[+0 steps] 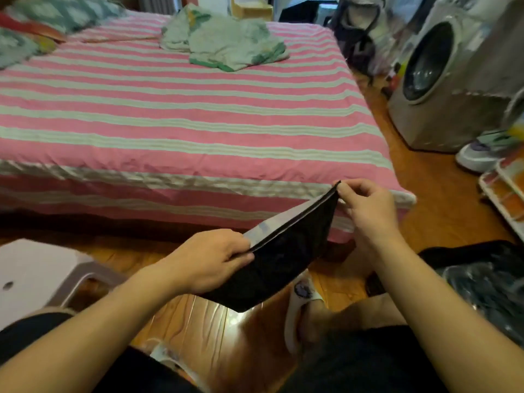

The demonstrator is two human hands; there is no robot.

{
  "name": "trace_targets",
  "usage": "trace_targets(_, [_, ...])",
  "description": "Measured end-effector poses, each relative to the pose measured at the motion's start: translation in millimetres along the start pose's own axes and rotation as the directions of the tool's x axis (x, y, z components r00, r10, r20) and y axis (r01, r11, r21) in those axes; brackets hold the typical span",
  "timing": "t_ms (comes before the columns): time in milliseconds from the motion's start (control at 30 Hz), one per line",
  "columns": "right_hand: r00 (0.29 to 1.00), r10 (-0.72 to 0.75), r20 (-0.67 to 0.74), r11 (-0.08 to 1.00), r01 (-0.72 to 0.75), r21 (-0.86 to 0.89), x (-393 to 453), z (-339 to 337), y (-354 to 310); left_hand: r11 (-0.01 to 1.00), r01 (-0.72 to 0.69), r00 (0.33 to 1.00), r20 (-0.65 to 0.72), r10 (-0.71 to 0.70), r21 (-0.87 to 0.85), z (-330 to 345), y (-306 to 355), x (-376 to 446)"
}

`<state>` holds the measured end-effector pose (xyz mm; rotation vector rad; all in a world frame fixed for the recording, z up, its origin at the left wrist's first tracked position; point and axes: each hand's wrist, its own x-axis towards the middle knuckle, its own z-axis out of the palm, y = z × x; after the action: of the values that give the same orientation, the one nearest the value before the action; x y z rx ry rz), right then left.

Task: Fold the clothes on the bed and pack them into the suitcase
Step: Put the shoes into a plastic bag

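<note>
A folded black garment [286, 259] hangs in the air between my hands, in front of the bed's near right corner. My left hand [207, 262] grips its lower left edge. My right hand [365, 205] pinches its upper right corner. A crumpled pale green patterned garment [226, 42] lies on the pink and white striped bed [158, 114], far from my hands. At the right edge, a dark open suitcase [482, 276] with dark clothing inside sits on the wooden floor, only partly in view.
A white plastic stool [31, 276] stands at the lower left. A washing machine [442, 78] stands right of the bed, with shoes [479, 154] and a white rack [504, 188] near it. My slippered foot [303, 304] rests on the floor below the garment.
</note>
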<state>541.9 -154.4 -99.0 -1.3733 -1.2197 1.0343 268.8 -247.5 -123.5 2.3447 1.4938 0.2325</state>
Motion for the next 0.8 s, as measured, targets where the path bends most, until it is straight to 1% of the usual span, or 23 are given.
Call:
trace_targets(33, [0.995, 0.092, -0.041, 0.996, -0.092, -0.009, 4.2, -15.9, 0.7, 0.999, -0.051, 0.998, 0.023, 0.051, 0.0, -3.8, 11.7, 20.2])
trace_targets(67, [0.985, 0.153, -0.082, 0.986, -0.158, -0.056, 8.1, -31.5, 4.7, 0.997, -0.073, 0.996, 0.053, 0.074, -0.03, -3.1, 23.1, 42.2])
trace_targets(100, [0.969, 0.209, -0.13, 0.962, -0.228, -0.149, 6.9, -44.6, 9.7, 0.994, -0.08, 0.992, 0.089, 0.086, -0.07, 2.4, 31.6, 65.2])
trace_targets(133, [0.95, 0.254, -0.183, 0.921, -0.295, -0.255, 3.0, -56.8, 18.4, 0.991, -0.077, 0.988, 0.126, 0.091, -0.113, 10.2, 39.4, 87.9])
trace_targets(167, [0.912, 0.348, -0.219, 0.866, -0.402, -0.296, -10.3, -65.2, 22.9, 0.986, -0.073, 0.981, 0.169, 0.098, -0.147, 20.5, 47.4, 109.7])
trace_targets(200, [0.85, 0.481, -0.214, 0.805, -0.525, -0.276, -23.7, -70.8, 30.0, 0.982, -0.066, 0.971, 0.216, 0.105, -0.178, 32.1, 56.8, 128.1])
trace_targets(233, [0.755, 0.635, -0.164, 0.714, -0.655, -0.247, -36.8, -74.3, 35.9, 0.973, -0.07, 0.958, 0.258, 0.127, -0.22, 45.1, 67.9, 142.1])
trace_targets(267, [0.646, 0.758, -0.091, 0.616, -0.754, -0.227, -46.9, -78.9, 43.5, 0.96, -0.089, 0.938, 0.302, 0.17, -0.265, 59.0, 81.2, 151.9])
trace_targets(300, [0.544, 0.839, -0.017, 0.529, -0.823, -0.208, -54.5, -83.2, 50.2, 0.951, -0.122, 0.911, 0.347, 0.221, -0.283, 71.4, 96.2, 157.2])
trace_targets(333, [0.473, 0.881, 0.029, 0.471, -0.866, -0.168, -56.5, -89.4, 60.9, 0.945, -0.195, 0.88, 0.379, 0.286, -0.261, 82.9, 110.2, 158.8])
trace_targets(367, [0.433, 0.9, 0.049, 0.435, -0.891, -0.131, -57.4, -95.2, 70.7, 0.934, -0.296, 0.845, 0.401, 0.354, -0.201, 93.6, 123.5, 158.9])
trace_targets(400, [0.407, 0.912, 0.05, 0.41, -0.906, -0.106, -56.7, -101.5, 80.6, 0.91, -0.396, 0.818, 0.402, 0.412, -0.127, 104.5, 134.4, 159.1])
trace_targets(433, [0.393, 0.919, 0.028, 0.393, -0.911, -0.124, -56.2, -107.3, 89.5, 0.881, -0.47, 0.798, 0.398, 0.454, -0.062, 114.0, 143.6, 159.0])
trace_targets(500, [0.367, 0.93, -0.031, 0.349, -0.906, -0.238, -59.7, -117.6, 99.8, 0.801, -0.598, 0.753, 0.368, 0.545, 0.036, 131.2, 165.5, 161.2])
trace_targets(533, [0.344, 0.937, -0.063, 0.315, -0.91, -0.271, -63.2, -126.4, 105.0, 0.76, -0.647, 0.722, 0.368, 0.586, 0.06, 137.8, 178.8, 160.7])
trace_targets(567, [0.319, 0.944, -0.088, 0.287, -0.922, -0.259, -67.7, -139.2, 108.7, 0.733, -0.678, 0.694, 0.38, 0.612, 0.058, 143.6, 192.7, 161.5])
trace_targets(600, [0.3, 0.948, -0.105, 0.272, -0.937, -0.218, -73.1, -156.6, 112.5, 0.72, -0.694, 0.666, 0.396, 0.632, 0.018, 148.3, 206.5, 163.7])
trace_targets(633, [0.302, 0.944, -0.13, 0.279, -0.945, -0.169, -79.0, -174.7, 110.4, 0.71, -0.703, 0.639, 0.398, 0.658, -0.044, 151.4, 220.7, 169.8])
trace_targets(700, [0.347, 0.908, -0.237, 0.342, -0.938, -0.064, -89.5, -221.9, 99.7, 0.705, -0.672, 0.601, 0.39, 0.697, -0.225, 156.2, 250.0, 197.0])
trace_targets(733, [0.365, 0.877, -0.313, 0.379, -0.925, -0.017, -97.3, -247.2, 92.1, 0.714, -0.618, 0.609, 0.375, 0.699, -0.328, 156.9, 263.4, 215.4])
trace_targets(767, [0.379, 0.842, -0.383, 0.417, -0.909, 0.017, -107.2, -272.0, 82.8, 0.721, -0.557, 0.64, 0.341, 0.689, -0.412, 159.6, 274.0, 236.5])
trace_targets(800, [0.395, 0.801, -0.45, 0.46, -0.887, 0.042, -117.1, -299.2, 77.5, 0.74, -0.498, 0.692, 0.307, 0.654, -0.453, 162.1, 283.0, 257.6])
